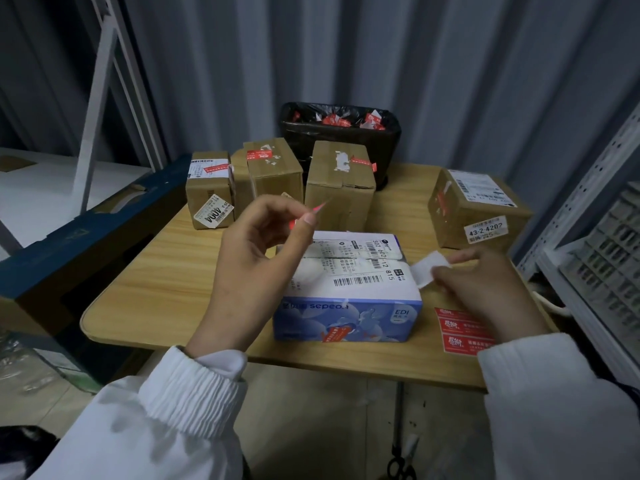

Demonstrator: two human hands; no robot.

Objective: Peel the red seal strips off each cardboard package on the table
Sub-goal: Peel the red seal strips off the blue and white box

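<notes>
Step in hand: strip removal on the blue-and-white printed cardboard box (346,282), which stands at the middle of the light wooden table (156,282), near its front edge. The left hand (256,258) is raised above the box's left end, with thumb and forefinger pinched on a thin red seal strip (317,208) held clear of the box. The right hand (485,289), just beside the box's right end, pinches a small white paper slip (429,270). A second red strip (337,332) is stuck on the box's front face. Four brown cardboard packages (341,181), along the back edge and at the back right corner, bear red strips. Judgement: the next move is to drop the lifted strip into the black-lined bin (341,133) at the back edge, then pick up a corner of the front-face strip.
</notes>
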